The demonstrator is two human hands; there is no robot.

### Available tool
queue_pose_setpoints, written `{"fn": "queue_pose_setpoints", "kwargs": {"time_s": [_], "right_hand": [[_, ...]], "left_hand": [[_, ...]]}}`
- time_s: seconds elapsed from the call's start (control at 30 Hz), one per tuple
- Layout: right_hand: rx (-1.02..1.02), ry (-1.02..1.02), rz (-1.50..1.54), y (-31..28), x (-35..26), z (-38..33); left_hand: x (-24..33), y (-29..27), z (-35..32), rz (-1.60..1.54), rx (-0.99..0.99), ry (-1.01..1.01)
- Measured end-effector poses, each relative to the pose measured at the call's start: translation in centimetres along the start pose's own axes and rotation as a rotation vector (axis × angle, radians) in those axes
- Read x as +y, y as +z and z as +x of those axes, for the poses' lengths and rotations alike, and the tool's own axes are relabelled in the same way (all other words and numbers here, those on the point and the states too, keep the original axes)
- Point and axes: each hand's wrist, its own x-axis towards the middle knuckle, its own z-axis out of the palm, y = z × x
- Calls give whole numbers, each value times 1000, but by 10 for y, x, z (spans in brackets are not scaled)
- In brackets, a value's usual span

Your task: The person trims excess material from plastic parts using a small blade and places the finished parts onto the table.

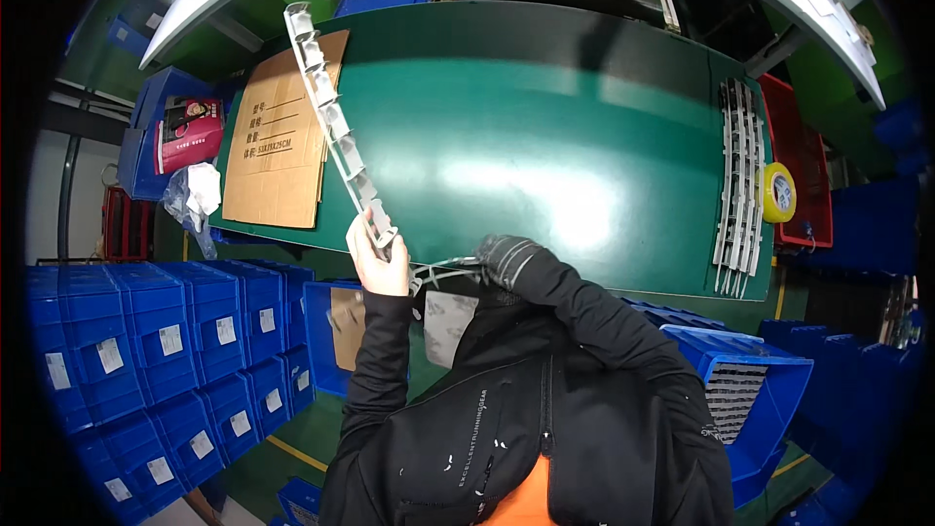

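Observation:
My left hand (pixel 379 259), bare, is closed round the lower end of a long pale grey slotted strip (pixel 336 124). The strip slants up and to the left, with a row of cup-like sections along it, and its far part passes over a cardboard sheet (pixel 273 144). My right hand (pixel 510 259), in a dark grey glove, is closed at the table's near edge on thin pale strips (pixel 444 271) that reach toward my left hand. What these strips join to is hidden.
On the green table (pixel 487 136), several similar slotted strips (pixel 740 185) lie at the right beside a yellow tape roll (pixel 778 193) and a red bin (pixel 804 166). Stacked blue crates (pixel 166 331) stand at left; a blue crate (pixel 755 399) with grey parts stands at right.

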Motion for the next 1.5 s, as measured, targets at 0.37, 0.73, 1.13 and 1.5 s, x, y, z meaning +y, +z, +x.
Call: {"fn": "queue_pose_setpoints", "kwargs": {"time_s": [0.37,0.73,1.13,1.5], "right_hand": [[559,1061,-5,-6,97,-103],[1020,661,1376,-28,56,-107],[764,1142,210,-23,108,-127],[228,243,103,-10,14,-61]], "left_hand": [[-60,102,-12,239,-479,112],[62,118,-2,-744,-869,-564],[65,97,-11,-603,-577,-380],[55,65,-9,-351,-313,-27]]}}
